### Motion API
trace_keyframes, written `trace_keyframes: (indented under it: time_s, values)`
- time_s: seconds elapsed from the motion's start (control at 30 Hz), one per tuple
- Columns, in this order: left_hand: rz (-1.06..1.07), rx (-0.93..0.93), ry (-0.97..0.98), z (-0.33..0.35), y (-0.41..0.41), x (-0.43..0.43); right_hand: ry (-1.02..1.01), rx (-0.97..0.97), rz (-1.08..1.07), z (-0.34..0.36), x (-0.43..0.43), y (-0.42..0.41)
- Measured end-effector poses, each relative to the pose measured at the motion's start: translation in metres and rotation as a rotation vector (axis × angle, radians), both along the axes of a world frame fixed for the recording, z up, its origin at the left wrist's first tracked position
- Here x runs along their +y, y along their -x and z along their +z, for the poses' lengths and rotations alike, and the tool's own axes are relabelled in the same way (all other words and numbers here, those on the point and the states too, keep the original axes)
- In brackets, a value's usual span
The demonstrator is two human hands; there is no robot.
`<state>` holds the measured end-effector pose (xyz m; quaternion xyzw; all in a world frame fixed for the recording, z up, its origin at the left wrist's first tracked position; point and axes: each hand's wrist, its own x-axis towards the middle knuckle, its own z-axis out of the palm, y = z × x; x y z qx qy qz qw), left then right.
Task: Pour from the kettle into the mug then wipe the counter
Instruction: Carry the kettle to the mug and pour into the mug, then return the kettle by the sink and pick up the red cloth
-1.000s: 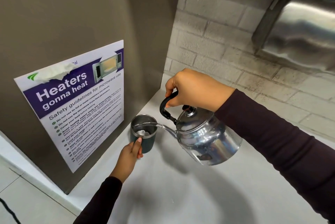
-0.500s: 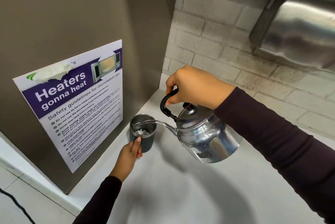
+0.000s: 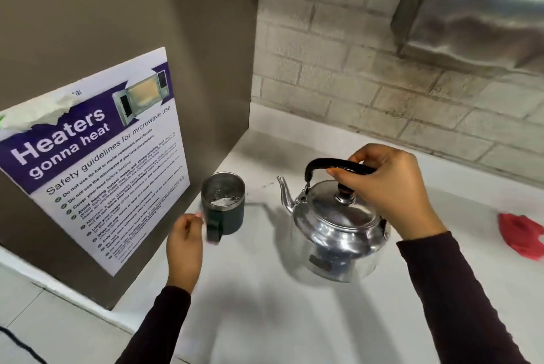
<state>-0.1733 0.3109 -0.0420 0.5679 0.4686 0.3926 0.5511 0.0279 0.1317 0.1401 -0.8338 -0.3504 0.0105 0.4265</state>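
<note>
Kettle: a rounded, polished metal kettle (image 3: 335,234) stood upright on the worktop (image 3: 265,319), its domed lid topped by a small dark knob, its thin curved spout pointing toward the mug; the mirror-bright belly threw back blurred reflections
Kettle handle: a smooth black arched bail, raised over the lid
Right hand: the right hand (image 3: 388,187) was closed around the black handle, fingers curled over its right half
Mug: a dark, matte cylindrical mug (image 3: 223,207) with a bright metal lining and rim stood upright just left of the spout, apart from the kettle; its squared loop handle faced the camera, and liquid glinted inside
Left hand: the left hand (image 3: 185,243) was loosely curled with nothing in it, fingertips just beside the mug's handle; motion blur hid whether they touched
Worktop: pale, smooth and matte, with a few small dark drops between mug and spout
Cloth: a crumpled red cloth (image 3: 521,238) lay at the right edge, well apart from the kettle
Poster: a glossy purple and white microwave safety poster (image 3: 97,157) on a flat brown panel, its top corner torn
Wall: rough, pale painted brick (image 3: 338,69)
Dispenser: a brushed steel box (image 3: 477,10) mounted on the wall at upper right
</note>
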Motion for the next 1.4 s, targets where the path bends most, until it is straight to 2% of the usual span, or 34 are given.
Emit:
trace_keyframes:
  time_s: [0.1,0.27,0.43,0.57,0.8,1.07,1.23,1.4]
  values:
    - [0.002,-0.036,-0.098,0.015,-0.001,-0.015,-0.159,0.129,-0.206,-0.032,-0.036,-0.01]
    - [-0.285,-0.046,-0.143,0.022,-0.043,-0.065,-0.238,0.274,-0.351,-0.071,-0.1,-0.026]
    - [-0.54,-0.007,-0.121,0.012,-0.098,-0.126,-0.302,0.274,-0.44,-0.088,-0.157,-0.06]
    - [-0.685,0.035,-0.105,-0.001,-0.139,-0.172,-0.264,0.211,-0.499,-0.093,-0.203,-0.102]
    - [-0.766,0.057,-0.099,-0.014,-0.204,-0.233,-0.173,0.097,-0.504,-0.091,-0.255,-0.206]
    - [-0.79,0.071,-0.09,-0.019,-0.247,-0.273,0.047,-0.024,-0.416,-0.099,-0.258,-0.309]
    - [-0.766,0.102,-0.112,-0.018,-0.262,-0.283,0.079,-0.109,-0.38,-0.108,-0.255,-0.346]
    - [-0.749,0.123,-0.125,-0.018,-0.268,-0.293,0.095,-0.162,-0.311,-0.126,-0.259,-0.346]
